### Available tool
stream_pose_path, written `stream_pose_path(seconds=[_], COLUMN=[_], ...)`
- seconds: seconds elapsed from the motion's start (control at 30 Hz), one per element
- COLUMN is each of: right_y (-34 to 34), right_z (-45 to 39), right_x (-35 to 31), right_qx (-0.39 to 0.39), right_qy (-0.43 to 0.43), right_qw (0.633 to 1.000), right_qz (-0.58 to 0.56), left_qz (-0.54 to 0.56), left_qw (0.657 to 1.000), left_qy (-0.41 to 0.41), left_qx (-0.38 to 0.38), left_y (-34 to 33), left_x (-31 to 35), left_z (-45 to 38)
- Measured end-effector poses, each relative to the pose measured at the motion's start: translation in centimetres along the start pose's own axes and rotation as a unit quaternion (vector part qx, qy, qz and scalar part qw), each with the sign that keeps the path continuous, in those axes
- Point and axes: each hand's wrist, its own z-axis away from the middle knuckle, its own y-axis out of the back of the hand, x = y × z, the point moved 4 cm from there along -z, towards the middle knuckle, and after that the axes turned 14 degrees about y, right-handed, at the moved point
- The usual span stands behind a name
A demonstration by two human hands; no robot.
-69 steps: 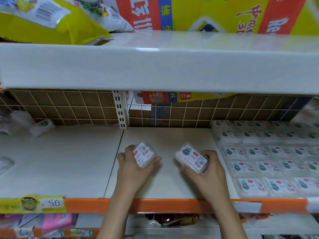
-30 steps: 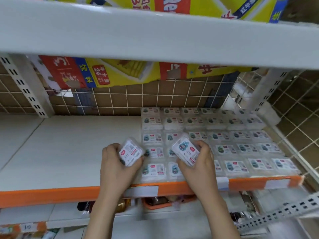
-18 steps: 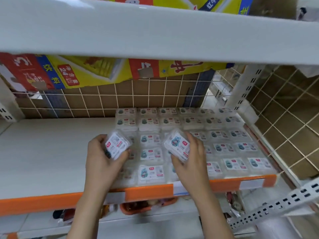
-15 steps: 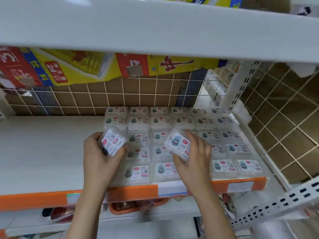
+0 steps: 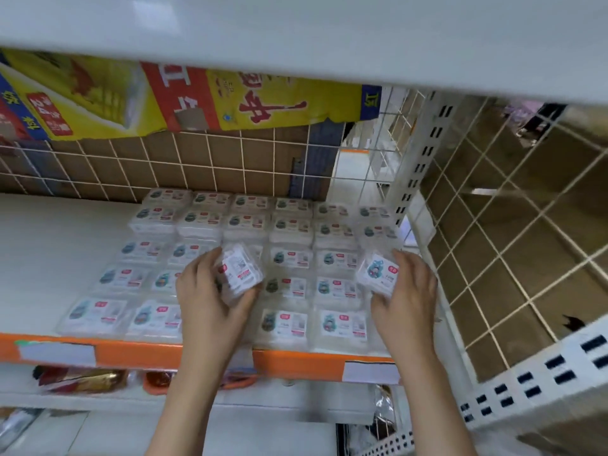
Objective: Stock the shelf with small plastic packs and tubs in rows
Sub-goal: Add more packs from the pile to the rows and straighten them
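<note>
Each of the hands carries one clear tub above the stocked block [image 5: 263, 264] of tubs on the shelf [image 5: 59, 251]. The left hand [image 5: 210, 301] has fingers and thumb curled round the left tub [image 5: 239, 273], which is tilted, label toward the camera, over the middle of the block. The right hand [image 5: 406, 301] pinches the right tub [image 5: 378, 273] from its right side, over the block's right edge and close to the white upright [image 5: 413, 166].

The block looks full to the shelf's orange lip [image 5: 138, 353], so both tubs probably have to go on top as a second layer, or on the bare shelf left of the block. Stacked, a tub set down tilted may slide on the slick lid beneath and nudge its neighbours out of line. At the block's front row a push could tip tubs over the lip to the lower shelf. The right tub sits nearest the upright; a wide wrist swing there might knock against it, and the pinch, lighter than the left hand's wrap, could let the tub drop. The frame is blurred, so exact contact is unclear.
</note>
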Motion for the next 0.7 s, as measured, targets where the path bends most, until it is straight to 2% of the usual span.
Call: stream_pose_path(seconds=[0.2,0.37,0.5,0.57,0.7], right_y=[-1.7,-2.3,-2.5,-2.5,-2.1], right_z=[-0.6,-2.6,-3.2,-3.1,-2.7], right_x=[2.0,3.0,3.4,3.5,3.6], right_qx=[-0.030,-0.137,-0.188,-0.177,-0.083], right_qy=[-0.009,-0.048,-0.068,-0.081,-0.070], right_qw=[0.999,0.989,0.979,0.981,0.994], right_qz=[-0.006,0.021,0.027,0.019,0.015], left_qz=[-0.015,-0.027,-0.013,-0.012,-0.002], left_qw=[1.000,0.999,1.000,1.000,0.999], left_qy=[0.015,-0.001,0.001,-0.018,-0.032], left_qx=[0.016,0.019,0.016,0.007,-0.012], left_y=[-0.2,-0.3,-0.6,-0.9,-1.6], left_x=[-0.1,-0.3,-0.3,0.1,0.8], left_z=[0.7,1.5,1.9,2.0,2.1])
